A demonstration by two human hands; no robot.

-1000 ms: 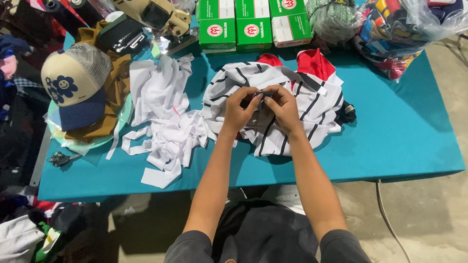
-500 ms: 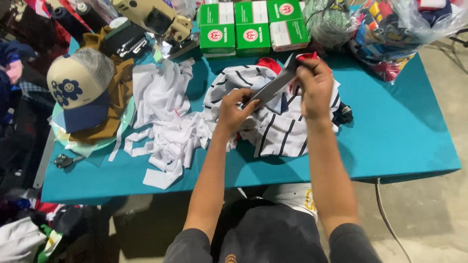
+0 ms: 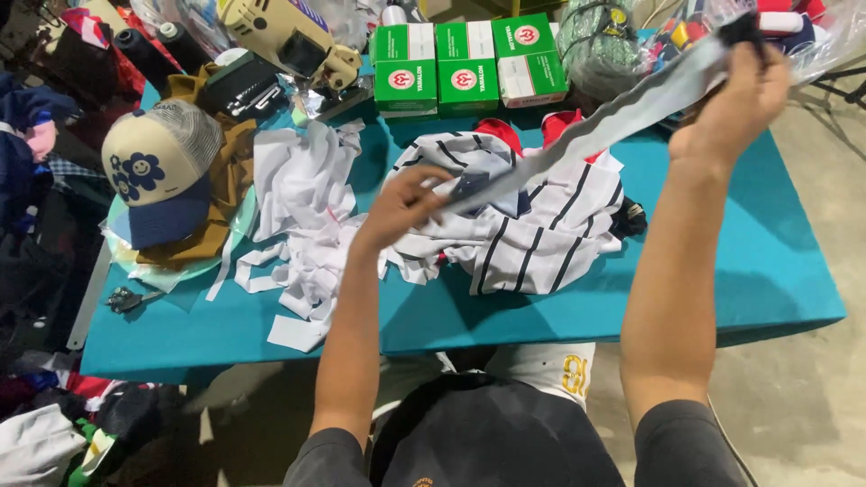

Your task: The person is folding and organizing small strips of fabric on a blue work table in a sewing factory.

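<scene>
My left hand point(image 3: 401, 209) and right hand point(image 3: 735, 99) each pinch an end of the grey strip point(image 3: 613, 122), stretched taut (long axis seven-to-two o'clock) above the striped garment point(image 3: 532, 230).

Even, bright light; we see soft shadows under the table edge point(image 3: 541, 338), motion blur upper right, dim left edge.

Place: garment sewing workshop
Signs: teal cloth-covered desk point(image 3: 776, 271), white fabric scraps point(image 3: 302, 216), black thread cones point(image 3: 135, 50), cream handheld cutting machine point(image 3: 280, 36)
</scene>
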